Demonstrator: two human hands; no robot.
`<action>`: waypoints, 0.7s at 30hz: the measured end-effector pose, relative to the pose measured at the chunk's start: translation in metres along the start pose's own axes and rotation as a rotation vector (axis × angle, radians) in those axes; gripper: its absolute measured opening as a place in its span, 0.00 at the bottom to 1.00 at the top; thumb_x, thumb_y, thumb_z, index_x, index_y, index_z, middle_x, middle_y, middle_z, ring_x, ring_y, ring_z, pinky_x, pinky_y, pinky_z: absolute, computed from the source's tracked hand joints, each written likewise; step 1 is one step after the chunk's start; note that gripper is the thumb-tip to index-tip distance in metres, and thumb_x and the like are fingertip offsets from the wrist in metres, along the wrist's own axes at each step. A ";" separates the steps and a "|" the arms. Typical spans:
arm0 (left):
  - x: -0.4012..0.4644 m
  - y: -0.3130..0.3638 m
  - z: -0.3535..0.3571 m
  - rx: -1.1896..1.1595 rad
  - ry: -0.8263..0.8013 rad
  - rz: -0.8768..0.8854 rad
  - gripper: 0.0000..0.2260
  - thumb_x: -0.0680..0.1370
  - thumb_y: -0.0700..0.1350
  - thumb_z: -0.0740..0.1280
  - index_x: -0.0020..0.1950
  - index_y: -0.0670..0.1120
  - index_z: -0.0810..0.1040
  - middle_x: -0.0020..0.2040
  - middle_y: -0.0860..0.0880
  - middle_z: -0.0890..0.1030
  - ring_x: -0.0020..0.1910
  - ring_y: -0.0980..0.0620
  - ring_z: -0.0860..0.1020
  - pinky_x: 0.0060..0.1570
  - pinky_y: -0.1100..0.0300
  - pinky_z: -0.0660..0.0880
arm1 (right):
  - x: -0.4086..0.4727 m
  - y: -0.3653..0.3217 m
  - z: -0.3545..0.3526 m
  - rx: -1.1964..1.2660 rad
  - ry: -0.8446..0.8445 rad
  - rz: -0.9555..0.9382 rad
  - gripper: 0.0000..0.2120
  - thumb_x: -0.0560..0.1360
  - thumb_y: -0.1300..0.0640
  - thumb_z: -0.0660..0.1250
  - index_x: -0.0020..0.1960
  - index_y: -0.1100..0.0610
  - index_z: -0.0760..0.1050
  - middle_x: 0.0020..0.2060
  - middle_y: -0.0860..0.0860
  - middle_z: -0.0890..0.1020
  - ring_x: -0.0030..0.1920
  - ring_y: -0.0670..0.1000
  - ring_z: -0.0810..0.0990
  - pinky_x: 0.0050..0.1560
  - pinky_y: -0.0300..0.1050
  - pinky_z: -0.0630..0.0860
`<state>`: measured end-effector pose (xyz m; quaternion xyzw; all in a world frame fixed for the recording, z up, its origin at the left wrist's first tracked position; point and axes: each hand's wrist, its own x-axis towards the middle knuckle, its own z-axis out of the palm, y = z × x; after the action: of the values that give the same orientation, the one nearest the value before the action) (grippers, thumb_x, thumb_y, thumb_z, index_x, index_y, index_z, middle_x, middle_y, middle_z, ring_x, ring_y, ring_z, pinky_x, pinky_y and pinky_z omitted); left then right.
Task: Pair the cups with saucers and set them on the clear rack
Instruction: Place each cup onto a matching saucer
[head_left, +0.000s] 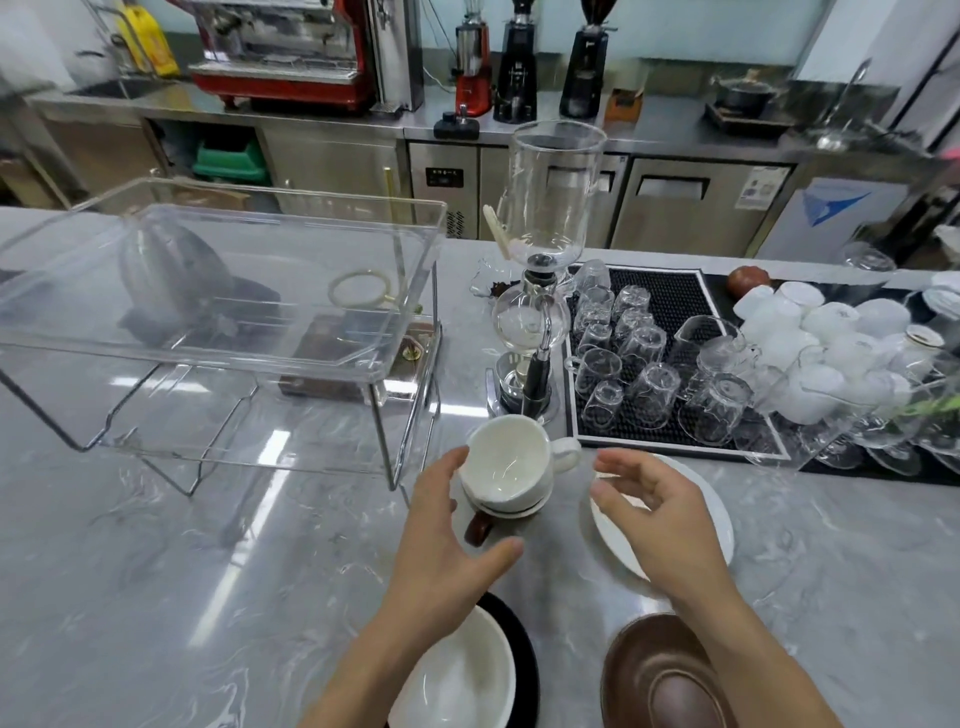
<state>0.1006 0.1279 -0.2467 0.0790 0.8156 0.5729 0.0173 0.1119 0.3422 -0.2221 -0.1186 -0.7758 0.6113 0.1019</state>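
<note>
Sits stacked just left of the white saucer (670, 525), handle toward it: white cup (511, 462), nearer the left hand (441, 540), whose spread fingers (449, 462) touch its rim; right hand (654, 512) hovers loosely curled, empty.

A grey marble-patterned counter (156, 571) shines with streaks of reflected ceiling light, and beyond it runs a stainless steel back counter (311, 111) with under-counter fridge doors (696, 202), carrying a red espresso machine (291, 52) and three grinders (519, 67) against a pale wall.
</note>
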 end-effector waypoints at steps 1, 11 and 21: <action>0.004 -0.002 0.004 0.013 -0.001 0.008 0.39 0.65 0.51 0.77 0.70 0.66 0.60 0.69 0.72 0.65 0.70 0.71 0.65 0.66 0.70 0.64 | 0.007 0.001 0.000 -0.001 -0.001 0.005 0.13 0.73 0.65 0.72 0.52 0.50 0.80 0.51 0.50 0.84 0.43 0.42 0.83 0.44 0.35 0.79; 0.037 -0.012 0.019 -0.070 0.009 -0.095 0.52 0.58 0.59 0.80 0.78 0.57 0.59 0.74 0.60 0.66 0.73 0.60 0.68 0.72 0.57 0.67 | 0.041 0.004 0.014 0.030 -0.097 0.090 0.10 0.75 0.60 0.70 0.56 0.51 0.79 0.51 0.49 0.84 0.45 0.55 0.84 0.38 0.39 0.79; 0.047 -0.023 0.024 -0.124 0.010 -0.137 0.57 0.54 0.57 0.84 0.79 0.56 0.59 0.71 0.60 0.71 0.70 0.63 0.71 0.69 0.61 0.68 | 0.053 0.014 0.020 0.089 -0.152 0.172 0.10 0.77 0.61 0.69 0.57 0.56 0.80 0.43 0.53 0.85 0.33 0.43 0.83 0.33 0.34 0.76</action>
<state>0.0541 0.1496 -0.2735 0.0191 0.7820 0.6203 0.0573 0.0569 0.3436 -0.2398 -0.1335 -0.7402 0.6589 -0.0048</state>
